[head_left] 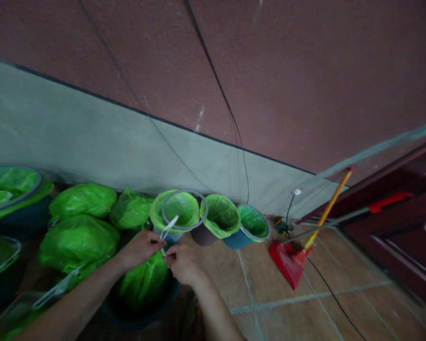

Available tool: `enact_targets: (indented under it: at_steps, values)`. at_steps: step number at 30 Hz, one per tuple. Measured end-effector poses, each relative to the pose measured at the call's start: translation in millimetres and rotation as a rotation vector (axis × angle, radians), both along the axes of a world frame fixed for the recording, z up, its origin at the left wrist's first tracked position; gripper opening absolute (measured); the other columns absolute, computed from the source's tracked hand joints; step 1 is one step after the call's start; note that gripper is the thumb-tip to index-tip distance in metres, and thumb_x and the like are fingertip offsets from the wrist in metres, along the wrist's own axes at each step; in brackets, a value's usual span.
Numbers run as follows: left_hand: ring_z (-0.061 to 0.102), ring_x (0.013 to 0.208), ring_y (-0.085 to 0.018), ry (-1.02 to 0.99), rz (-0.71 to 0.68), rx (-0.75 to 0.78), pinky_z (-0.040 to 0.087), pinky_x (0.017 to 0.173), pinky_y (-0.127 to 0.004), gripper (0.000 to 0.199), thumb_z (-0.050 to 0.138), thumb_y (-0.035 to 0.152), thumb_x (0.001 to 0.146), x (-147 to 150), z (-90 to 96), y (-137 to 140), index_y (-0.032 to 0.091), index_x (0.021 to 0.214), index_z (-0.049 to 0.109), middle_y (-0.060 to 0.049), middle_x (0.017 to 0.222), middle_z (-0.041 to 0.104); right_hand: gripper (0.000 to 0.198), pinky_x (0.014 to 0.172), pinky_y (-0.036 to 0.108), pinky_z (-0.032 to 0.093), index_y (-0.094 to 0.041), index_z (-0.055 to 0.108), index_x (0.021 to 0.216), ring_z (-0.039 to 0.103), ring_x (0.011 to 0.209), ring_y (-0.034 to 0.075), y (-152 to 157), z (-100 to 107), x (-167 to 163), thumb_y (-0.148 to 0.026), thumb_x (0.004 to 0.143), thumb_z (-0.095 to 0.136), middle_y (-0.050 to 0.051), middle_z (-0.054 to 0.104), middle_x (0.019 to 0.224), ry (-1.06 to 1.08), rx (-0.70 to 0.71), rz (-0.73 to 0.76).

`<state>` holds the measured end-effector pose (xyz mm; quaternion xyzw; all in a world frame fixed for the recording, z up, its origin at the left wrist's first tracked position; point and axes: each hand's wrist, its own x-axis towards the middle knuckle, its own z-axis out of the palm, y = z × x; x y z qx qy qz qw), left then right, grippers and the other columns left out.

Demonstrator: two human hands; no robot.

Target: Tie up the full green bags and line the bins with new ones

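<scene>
A green garbage bag (145, 282), gathered at its top, sits inside a dark bucket (122, 318). White drawstrings (168, 227) rise from the bag's neck. My left hand (144, 247) pinches the drawstrings from the left side, fingers closed. Close beside it, my right hand (180, 261) is also closed on the drawstrings, just above the bag. The fingertips of both hands nearly meet, and part of the string between them is hidden.
Along the wall stand bins lined with green bags: a pale one (156, 208), a brown one (204, 235) and a blue one (239, 239). Several filled green bags (80, 239) lie at left. A red dustpan (287, 263) and a yellow-handled broom (328, 208) stand at right.
</scene>
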<state>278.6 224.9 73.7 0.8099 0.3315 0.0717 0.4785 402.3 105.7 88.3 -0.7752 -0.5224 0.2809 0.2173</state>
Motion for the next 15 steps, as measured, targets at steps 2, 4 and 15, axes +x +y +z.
enact_targets:
  at_steps: [2, 4, 15]
  values:
    - [0.046, 0.056, -0.013, 0.009, -0.082, 0.113, 0.033, 0.057, -0.023, 0.029, 0.05, 0.037, 0.08, -2, 5.3, -3, 0.018, 0.065, 0.067, 0.002, 0.055, 0.05, 0.02, 0.071, 0.027, 0.048, -0.022, 0.075, 0.079, 0.068, 0.08, 0.019, 0, -2, 1, -0.015, 0.082, 0.057, 0.004, 0.073, 0.077, -0.034, -0.036, -0.016]
    - [0.05, 0.059, -0.013, 0.011, -0.191, 0.213, 0.035, 0.058, -0.023, 0.024, 0.05, 0.03, 0.081, -4, 10.7, -8, 0.019, 0.075, 0.07, 0.002, 0.059, 0.055, 0.021, 0.073, 0.028, 0.049, -0.022, 0.073, 0.082, 0.067, 0.085, 0.02, 3, -1, 3, -0.011, 0.08, 0.055, 0.005, 0.073, 0.083, -0.07, -0.022, -0.059]
    - [0.068, 0.076, -0.016, -0.05, -0.304, 0.493, 0.045, 0.068, -0.025, 0.022, 0.043, 0.018, 0.091, -9, 12.1, -14, 0.022, 0.094, 0.064, 0.0, 0.082, 0.074, 0.024, 0.043, 0.015, 0.04, -0.019, 0.065, 0.079, 0.05, 0.049, 0.008, 17, -22, 2, -0.005, 0.075, 0.046, -0.004, 0.058, 0.063, 0.626, 0.138, 0.021]
